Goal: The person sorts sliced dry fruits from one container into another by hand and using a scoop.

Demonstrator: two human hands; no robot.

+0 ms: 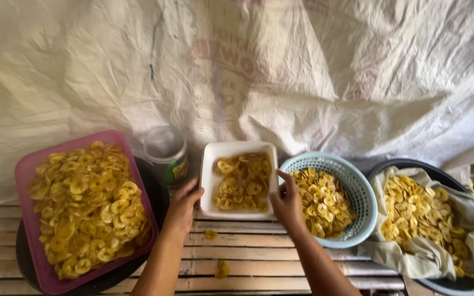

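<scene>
Hidden: black basin (456, 285) cut off at the frame's edge
Grip: left hand (184, 204) and right hand (286, 203) grasp the white square tray (208, 181) of ridged yellow chips (242, 183)

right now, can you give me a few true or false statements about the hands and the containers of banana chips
1. Both hands hold the white rectangular tray, the left hand at its left edge and the right hand at its right edge. True.
2. The pink tray is empty. False: it is heaped with yellow chips.
3. The blue basket stands right of the white tray. True.
4. The dark basin at far right is unlined. False: a pale cloth lines it under the chips.
5. A clear jar stands between the pink tray and the white tray. True.
6. No chips lie on the slatted bench. False: two loose chips lie between the arms.
</scene>
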